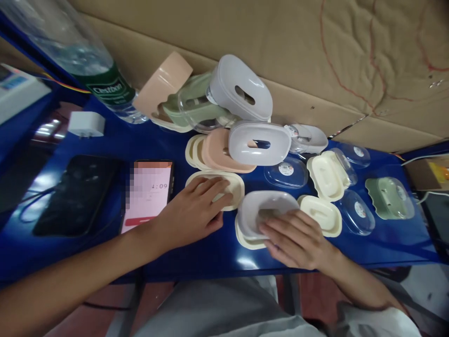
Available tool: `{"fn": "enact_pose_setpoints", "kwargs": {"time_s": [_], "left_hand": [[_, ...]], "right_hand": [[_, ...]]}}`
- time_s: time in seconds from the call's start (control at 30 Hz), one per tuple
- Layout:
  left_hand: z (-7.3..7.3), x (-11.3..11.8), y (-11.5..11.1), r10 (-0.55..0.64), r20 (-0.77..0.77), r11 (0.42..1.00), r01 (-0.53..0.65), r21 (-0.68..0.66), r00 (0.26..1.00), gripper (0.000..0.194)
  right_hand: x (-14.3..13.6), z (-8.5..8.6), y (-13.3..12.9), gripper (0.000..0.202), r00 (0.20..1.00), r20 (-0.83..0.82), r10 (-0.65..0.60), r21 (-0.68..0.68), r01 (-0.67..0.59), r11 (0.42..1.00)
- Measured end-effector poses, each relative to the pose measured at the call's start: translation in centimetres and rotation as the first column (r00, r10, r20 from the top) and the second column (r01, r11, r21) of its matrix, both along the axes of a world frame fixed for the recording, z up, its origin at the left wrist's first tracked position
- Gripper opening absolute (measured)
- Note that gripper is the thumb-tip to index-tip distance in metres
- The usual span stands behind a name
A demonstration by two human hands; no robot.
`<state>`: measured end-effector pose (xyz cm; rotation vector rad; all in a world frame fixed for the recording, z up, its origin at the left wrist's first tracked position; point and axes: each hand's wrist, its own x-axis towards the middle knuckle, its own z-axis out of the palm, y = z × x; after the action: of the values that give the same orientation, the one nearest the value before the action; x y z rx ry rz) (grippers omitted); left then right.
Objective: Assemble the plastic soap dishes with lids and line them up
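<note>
Fingers of the right hand (pixel 303 238) close on a grey shell (pixel 252 206) at its slot and near rim; the shell sits over a cream base (pixel 245 241) just left of that hand. Handling it well probably means keeping the shell level, lining up both rims and pressing evenly, since a one-sided push could skew it. To its left, the left hand (pixel 189 210) lies half-curled over a cream dish (pixel 238 185); whether it grips cannot be told. A light touch should steady that dish.

Counted outward: one lit phone (pixel 150 187) and one dark phone (pixel 77 196) left of the left hand; two cream trays (pixel 333 220) right of and beyond the right hand; three loose clear lids (pixel 280 180) beyond it; two peach shells (pixel 217 150) beyond the left hand; two larger grey shells (pixel 273 135) between and beyond both; one white charger (pixel 86 124) and one bottle (pixel 112 84) beyond the left forearm. Overlap hides the cream stack's count.
</note>
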<state>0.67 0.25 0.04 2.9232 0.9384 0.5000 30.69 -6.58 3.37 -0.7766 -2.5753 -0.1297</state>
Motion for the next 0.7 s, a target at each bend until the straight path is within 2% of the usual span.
{"fn": "enact_pose_setpoints", "kwargs": {"time_s": [0.1,0.23,0.4,0.53,0.7], "left_hand": [[0.1,0.0,0.1,-0.009,0.0,1.0,0.009,0.007,1.0,0.031],[0.1,-0.1,0.2,-0.015,-0.005,1.0,0.015,0.0,1.0,0.031],[0.0,-0.2,0.2,-0.02,-0.032,1.0,0.02,-0.023,0.999,0.029],[0.0,-0.3,0.2,-0.028,-0.03,0.999,0.027,-0.029,0.999,0.03],[0.0,-0.3,0.2,-0.025,-0.021,0.999,0.024,-0.029,0.999,0.029]], "right_hand": [[-0.9,-0.6,-0.3,0.022,0.995,0.076,0.059,-0.02,-0.057,0.998],[-1.0,-1.1,-0.2,0.029,0.978,0.172,0.122,-0.099,-0.106,0.989],[-0.4,-0.6,0.4,0.018,0.976,0.101,0.193,-0.164,-0.175,0.971],[0.0,-0.2,0.6,0.012,0.981,0.108,0.159,-0.235,-0.13,0.963],[1.1,1.6,0.0,0.016,0.995,0.031,0.095,-0.208,-0.087,0.974]]}}
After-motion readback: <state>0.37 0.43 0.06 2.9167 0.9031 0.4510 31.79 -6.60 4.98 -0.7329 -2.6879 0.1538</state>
